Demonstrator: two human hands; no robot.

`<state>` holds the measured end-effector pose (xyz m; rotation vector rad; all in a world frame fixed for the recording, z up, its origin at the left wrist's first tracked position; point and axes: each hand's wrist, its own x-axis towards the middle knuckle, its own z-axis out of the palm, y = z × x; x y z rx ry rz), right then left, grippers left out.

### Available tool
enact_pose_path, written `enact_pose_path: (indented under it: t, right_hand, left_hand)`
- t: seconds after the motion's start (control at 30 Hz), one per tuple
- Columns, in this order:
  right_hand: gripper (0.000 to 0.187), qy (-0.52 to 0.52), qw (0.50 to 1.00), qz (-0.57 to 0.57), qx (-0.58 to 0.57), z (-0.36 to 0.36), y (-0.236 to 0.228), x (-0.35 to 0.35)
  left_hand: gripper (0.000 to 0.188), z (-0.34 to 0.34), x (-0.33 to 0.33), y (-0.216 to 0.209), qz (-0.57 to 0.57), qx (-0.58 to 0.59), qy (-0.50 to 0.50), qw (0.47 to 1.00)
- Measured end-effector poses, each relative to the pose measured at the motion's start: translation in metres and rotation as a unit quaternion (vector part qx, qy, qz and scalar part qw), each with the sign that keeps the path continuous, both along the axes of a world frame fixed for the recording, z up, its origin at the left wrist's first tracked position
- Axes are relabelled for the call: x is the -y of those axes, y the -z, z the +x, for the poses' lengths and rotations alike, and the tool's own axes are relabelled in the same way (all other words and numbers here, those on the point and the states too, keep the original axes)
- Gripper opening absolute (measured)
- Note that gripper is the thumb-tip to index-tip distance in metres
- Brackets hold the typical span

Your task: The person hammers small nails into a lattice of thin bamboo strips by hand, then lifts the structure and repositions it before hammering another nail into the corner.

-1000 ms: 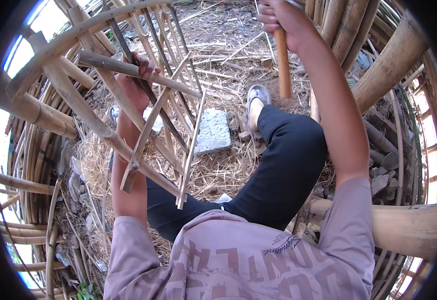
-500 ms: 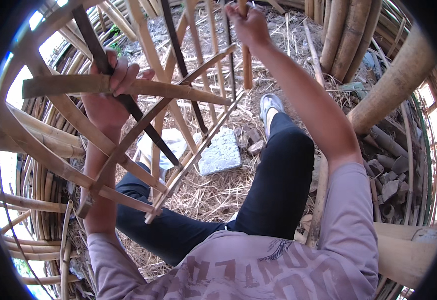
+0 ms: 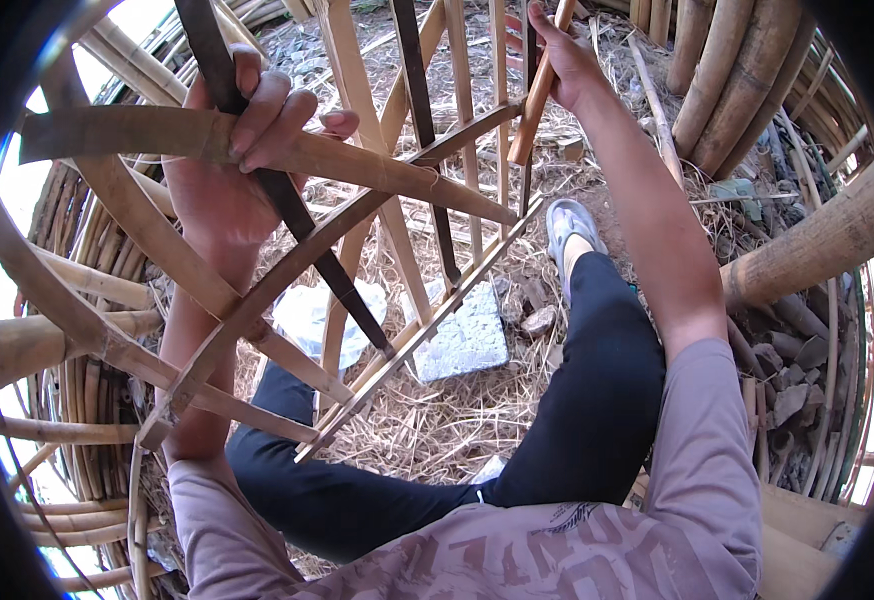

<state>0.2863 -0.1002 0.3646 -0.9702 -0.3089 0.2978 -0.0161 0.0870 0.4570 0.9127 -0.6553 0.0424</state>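
A lattice of split-bamboo strips [image 3: 397, 178] fills the upper left, its crossing strips both pale and dark brown. My left hand [image 3: 257, 115] has its fingers wrapped round the spot where a dark strip crosses a wide pale one. At the lattice's far right side, my right hand [image 3: 569, 68] is closed round a smooth orange-brown wooden stick [image 3: 540, 95]. This stick slants, its lower end beside the lattice's dark upright strip. The stick's upper end runs out of view. A straight split-bamboo edge strip [image 3: 427, 330] crosses the lattice's near side, above my legs.
A pale rough block [image 3: 460, 335] lies on the straw-strewn ground beside a white plastic bag [image 3: 332, 318]. Thick bamboo poles [image 3: 817, 240] stand at right, with broken rubble [image 3: 792, 385] below them. Stacked bamboo [image 3: 87, 400] lines the left. My sandalled foot [image 3: 572, 235] rests ahead.
My right hand has shifted right and slightly down in the picture, and its stick has gone from upright to slanting. The lattice and my left hand also appear farther right, with my left hand slightly larger.
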Motion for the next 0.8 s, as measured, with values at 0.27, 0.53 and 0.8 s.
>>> enact_pose_path:
  t: [0.27,0.53,0.8]
  right_hand:
    - [0.047,0.058,0.998,-0.023,0.031,0.051,0.051,0.030]
    - [0.045,0.084,0.993,0.069,0.053,0.046,0.081,0.016]
    - [0.055,0.167,0.981,-0.090,0.049,0.035,0.130,-0.017]
  left_hand:
    - [0.054,0.020,-0.165,0.082,0.146,-0.132,-0.003,0.980]
    - [0.067,-0.051,-0.263,0.170,0.007,-0.264,-0.168,0.950]
    - [0.025,0.021,-0.211,0.248,0.319,-0.327,-0.586,0.669]
